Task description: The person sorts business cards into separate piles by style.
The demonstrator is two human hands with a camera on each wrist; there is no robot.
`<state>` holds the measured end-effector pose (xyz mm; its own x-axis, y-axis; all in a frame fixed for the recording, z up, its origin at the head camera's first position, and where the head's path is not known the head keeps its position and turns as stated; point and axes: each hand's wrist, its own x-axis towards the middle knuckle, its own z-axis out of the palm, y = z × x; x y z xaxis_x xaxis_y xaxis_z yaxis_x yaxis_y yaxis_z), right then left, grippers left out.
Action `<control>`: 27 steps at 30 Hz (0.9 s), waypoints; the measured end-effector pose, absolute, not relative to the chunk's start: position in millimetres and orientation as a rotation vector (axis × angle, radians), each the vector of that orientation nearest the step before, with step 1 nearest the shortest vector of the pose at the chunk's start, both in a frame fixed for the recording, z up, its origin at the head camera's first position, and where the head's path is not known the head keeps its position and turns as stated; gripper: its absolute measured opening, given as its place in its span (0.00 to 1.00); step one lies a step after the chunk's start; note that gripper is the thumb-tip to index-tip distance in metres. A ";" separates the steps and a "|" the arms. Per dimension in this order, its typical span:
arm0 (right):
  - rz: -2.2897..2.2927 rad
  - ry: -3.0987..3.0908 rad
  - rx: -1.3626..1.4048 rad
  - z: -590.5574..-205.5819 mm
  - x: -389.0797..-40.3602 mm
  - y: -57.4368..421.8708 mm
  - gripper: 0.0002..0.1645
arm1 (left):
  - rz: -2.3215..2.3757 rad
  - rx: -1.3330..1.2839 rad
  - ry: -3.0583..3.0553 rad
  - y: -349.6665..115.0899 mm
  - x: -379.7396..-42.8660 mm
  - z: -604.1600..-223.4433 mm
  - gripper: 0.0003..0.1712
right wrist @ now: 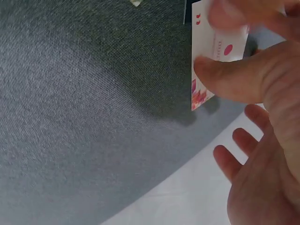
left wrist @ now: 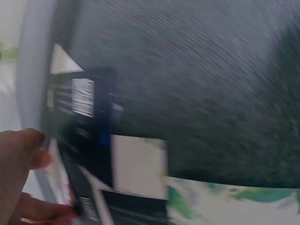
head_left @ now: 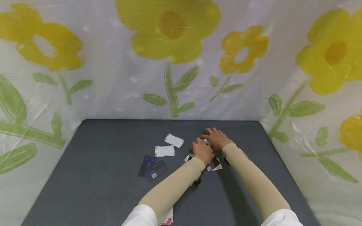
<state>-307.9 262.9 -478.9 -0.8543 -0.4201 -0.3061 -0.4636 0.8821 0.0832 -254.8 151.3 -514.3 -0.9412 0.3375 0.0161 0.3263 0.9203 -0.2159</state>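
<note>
My right hand (head_left: 217, 139) pinches a white card with pink print and a red-orange leaf pattern (right wrist: 202, 89). Its thumb (right wrist: 225, 77) lies across the card's face, while the other fingers spread out below. My left hand (head_left: 203, 152) is close beside it, fingers bent down over a loose group of cards. In the left wrist view, fingers of the left hand (left wrist: 23, 173) come in at the left, right at the cards' edge; I cannot tell whether they grip one. Dark cards with a square code (left wrist: 86, 122) overlap pale ones beneath. A blurred finger crosses the pink-printed card's top.
Left of the hands lie two white cards with leafy borders (head_left: 165, 151) and two overlapping dark blue cards (head_left: 156, 171). A card with a red patterned edge (head_left: 168, 216) shows near the left forearm. The grey table (head_left: 99, 175) meets flower-printed curtains (head_left: 107, 94).
</note>
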 end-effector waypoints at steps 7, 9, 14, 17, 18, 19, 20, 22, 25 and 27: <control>0.320 2.819 -0.657 -473.2 -310.6 258.5 0.29 | 0.266 -0.545 -2.945 138.5 -261.9 -527.9 0.29; 0.281 2.814 -0.634 -471.6 -312.5 261.5 0.29 | 0.220 -0.563 -2.935 137.0 -262.7 -527.8 0.29; 0.021 2.809 -0.557 -464.1 -317.2 275.7 0.20 | 0.169 -0.601 -2.820 134.8 -268.6 -518.3 0.21; -0.137 2.861 -0.539 -450.3 -315.3 284.9 0.10 | 0.071 -0.618 -2.743 128.8 -277.5 -506.7 0.18; -0.171 2.901 -0.553 -445.3 -313.8 286.4 0.08 | 0.016 -0.624 -2.727 124.3 -281.5 -502.4 0.17; -0.216 2.943 -0.555 -439.3 -311.5 286.9 0.06 | -0.051 -0.630 -2.714 118.8 -285.6 -498.0 0.15; -0.267 2.985 -0.555 -433.0 -308.8 286.6 0.05 | -0.139 -0.649 -2.707 110.8 -289.6 -492.4 0.13; -0.392 3.062 -0.553 -420.6 -300.7 282.3 0.05 | -0.345 -0.690 -2.705 90.7 -295.0 -479.1 0.11; -0.707 3.093 -0.547 -407.9 -285.2 265.1 0.06 | -0.662 -0.714 -2.719 49.3 -292.7 -457.5 0.10; -0.935 3.043 -0.557 -406.4 -271.7 247.6 0.06 | -0.852 -0.701 -2.725 17.5 -282.0 -446.5 0.09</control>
<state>-271.7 247.6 -406.4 -0.9367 -0.2976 0.1846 -0.3499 0.7738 -0.5280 -282.0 17.5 -446.5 -0.8670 0.3794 0.3229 0.4958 0.7211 0.4839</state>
